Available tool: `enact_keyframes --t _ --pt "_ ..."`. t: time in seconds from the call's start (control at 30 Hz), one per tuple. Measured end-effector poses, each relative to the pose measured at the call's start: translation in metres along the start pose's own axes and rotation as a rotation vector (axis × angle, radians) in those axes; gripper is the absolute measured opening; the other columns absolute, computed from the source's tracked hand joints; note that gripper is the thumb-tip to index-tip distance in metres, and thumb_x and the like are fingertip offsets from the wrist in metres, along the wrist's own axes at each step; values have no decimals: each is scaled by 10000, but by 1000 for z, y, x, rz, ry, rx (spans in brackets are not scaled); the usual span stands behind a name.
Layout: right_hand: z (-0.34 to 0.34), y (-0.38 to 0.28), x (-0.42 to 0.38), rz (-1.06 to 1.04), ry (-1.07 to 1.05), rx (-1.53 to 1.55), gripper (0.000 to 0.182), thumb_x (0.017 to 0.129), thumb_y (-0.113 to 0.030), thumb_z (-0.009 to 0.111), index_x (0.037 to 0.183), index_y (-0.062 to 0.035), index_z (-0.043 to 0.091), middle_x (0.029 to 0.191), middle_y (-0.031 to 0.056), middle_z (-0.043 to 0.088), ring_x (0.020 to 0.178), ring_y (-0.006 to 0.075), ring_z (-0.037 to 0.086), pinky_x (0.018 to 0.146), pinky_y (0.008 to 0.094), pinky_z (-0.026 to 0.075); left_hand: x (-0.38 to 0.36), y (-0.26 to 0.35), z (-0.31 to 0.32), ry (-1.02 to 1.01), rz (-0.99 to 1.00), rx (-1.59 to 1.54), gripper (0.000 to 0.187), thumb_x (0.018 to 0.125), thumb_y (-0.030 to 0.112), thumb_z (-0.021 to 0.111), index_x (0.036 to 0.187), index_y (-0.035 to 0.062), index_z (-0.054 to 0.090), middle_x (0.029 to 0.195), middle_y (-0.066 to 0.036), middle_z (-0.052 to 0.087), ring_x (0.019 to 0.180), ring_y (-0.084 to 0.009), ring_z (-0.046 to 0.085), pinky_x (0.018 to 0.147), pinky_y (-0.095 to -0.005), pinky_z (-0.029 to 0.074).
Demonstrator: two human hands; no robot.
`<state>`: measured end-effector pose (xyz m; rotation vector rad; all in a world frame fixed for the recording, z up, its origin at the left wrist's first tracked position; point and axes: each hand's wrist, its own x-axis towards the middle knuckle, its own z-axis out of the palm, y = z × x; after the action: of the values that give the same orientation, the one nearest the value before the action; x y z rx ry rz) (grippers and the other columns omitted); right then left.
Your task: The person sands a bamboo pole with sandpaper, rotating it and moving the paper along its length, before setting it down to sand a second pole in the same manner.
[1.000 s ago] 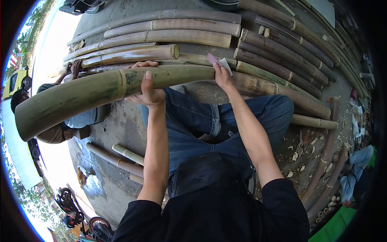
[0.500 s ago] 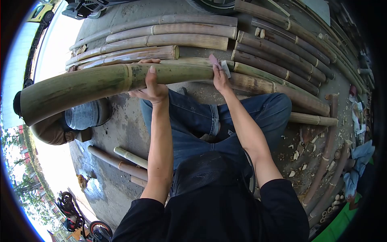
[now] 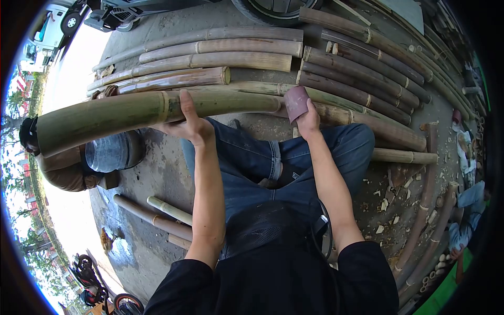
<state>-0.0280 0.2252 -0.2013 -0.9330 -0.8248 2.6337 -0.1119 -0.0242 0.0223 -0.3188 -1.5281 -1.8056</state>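
Observation:
A thick green bamboo pole [image 3: 105, 118] lies across in front of me, its wide end at the left and its narrower end near my right hand. My left hand [image 3: 190, 123] grips it near the dark-marked node, thumb along the top and fingers underneath. In my right hand [image 3: 308, 122] is a curved piece of reddish sandpaper [image 3: 296, 104], pinched between thumb and fingers. The sandpaper sits right at the pole's right end and overlaps it in this view. My legs in blue jeans [image 3: 336, 157] are bent below the pole.
Several bamboo poles [image 3: 241, 47] lie in rows on the concrete floor beyond. A person in brown [image 3: 65, 170] crouches at left, partly behind my pole, near a clear plastic container [image 3: 109, 153]. Wood chips [image 3: 386, 205] litter the right. A motorcycle wheel [image 3: 275, 10] stands at the back.
My right hand has moved slightly right and down, and the sandpaper, earlier wrapped against the pole, now shows its broad reddish face. The pole has shifted slightly right. On the road, a white vehicle replaces a yellow one.

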Motion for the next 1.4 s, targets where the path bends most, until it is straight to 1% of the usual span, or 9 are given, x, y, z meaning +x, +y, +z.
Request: enact_keyframes --t 0.1,0.43,0.7,0.87,0.97,1.1,1.2,1.27,1.4 --pt "-7 -4 4 32 -65 75 576 1055 -413 501 1492 -47 419 1460 136 513 1340 283 509 1137 459 389 1 22 26 273 -5 100 661 845 8 746 1383 -68 370 1350 -212 524 1185 -261 576 1051 -397 490" --pt "3 -17 -4 66 -66 109 555 1088 -419 389 1484 -33 437 1470 130 533 1347 286 513 1147 443 380 19 34 30 287 -392 23 488 773 -36 713 1214 -67 506 1041 -143 662 941 -242 667 906 -384 567" --pt "6 -24 -5 7 -132 143 515 1055 -376 507 1442 -37 474 1424 139 570 1289 273 558 1103 441 425 32 9 12 244 -280 -214 300 808 -20 649 1087 -89 566 900 -159 616 755 -259 662 746 -363 598" --pt "6 -9 -9 -508 74 -662 369 977 -238 620 1229 30 639 1207 167 690 1116 320 654 954 400 491 24 14 20 74 -242 -76 360 782 -40 653 1118 -102 540 882 -168 655 784 -262 684 787 -360 589" --pt "5 -11 -15 -584 70 -1097 319 1001 -249 596 1142 31 656 1076 240 701 1010 378 683 864 419 509 21 20 23 65 -250 -116 367 769 -47 652 1115 -101 540 873 -175 669 790 -259 688 805 -365 581" --pt "18 10 -35 -675 10 -1226 289 1015 -197 551 1130 57 627 1030 284 667 963 480 643 823 490 510 23 18 22 26 -205 -125 358 767 -34 631 1109 -82 536 863 -171 654 781 -260 685 808 -379 583" --pt "38 42 -53 -600 -60 -1300 346 1019 -187 545 1291 24 584 1236 310 590 1133 463 573 986 496 464 30 9 9 54 -209 -149 353 758 -15 609 1097 -61 524 853 -173 641 768 -270 681 800 -390 586" --pt "55 59 -60 -677 -84 -1456 458 1077 -301 425 1422 -22 534 1400 269 554 1444 481 333 1186 670 180 33 3 -3 70 -220 -157 353 751 -2 599 1091 -47 517 849 -176 634 761 -278 679 795 -397 588" --pt "53 60 -24 -550 -125 -1556 537 1097 -389 343 1458 -29 511 1419 271 556 1519 453 216 1203 691 67 37 -7 -23 100 -255 -142 361 742 45 584 1085 -19 493 851 -184 615 738 -303 675 762 -417 594"
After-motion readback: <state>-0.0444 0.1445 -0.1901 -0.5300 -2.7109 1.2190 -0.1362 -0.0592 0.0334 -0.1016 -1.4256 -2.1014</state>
